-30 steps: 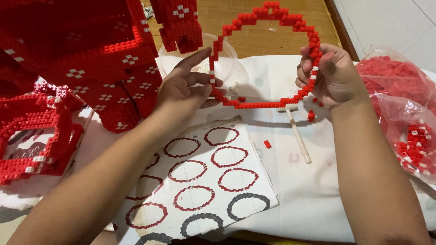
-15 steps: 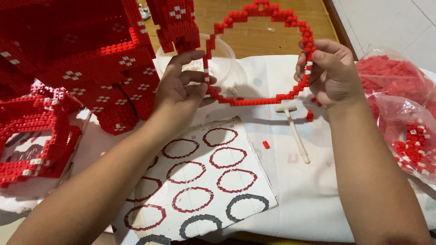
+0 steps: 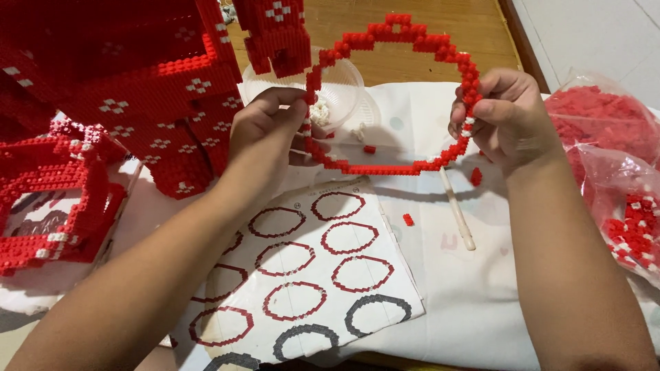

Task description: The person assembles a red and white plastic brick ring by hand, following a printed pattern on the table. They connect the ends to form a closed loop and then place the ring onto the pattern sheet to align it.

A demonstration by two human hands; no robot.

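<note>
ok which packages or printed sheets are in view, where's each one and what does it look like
Instruction sheet: on the white cloth below the hands, white, rows of red and grey ring outlines.
Plastic bags: right edge, clear, full of small red bricks.
Plastic tub: behind the brick ring, clear, round.

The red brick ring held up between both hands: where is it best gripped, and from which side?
Grip the red brick ring at its opposite side arcs, one from each side, as the left hand and right hand do. It is a thin, wide, upright hoop of small bricks, so a single hold would likely let it flex.
</note>
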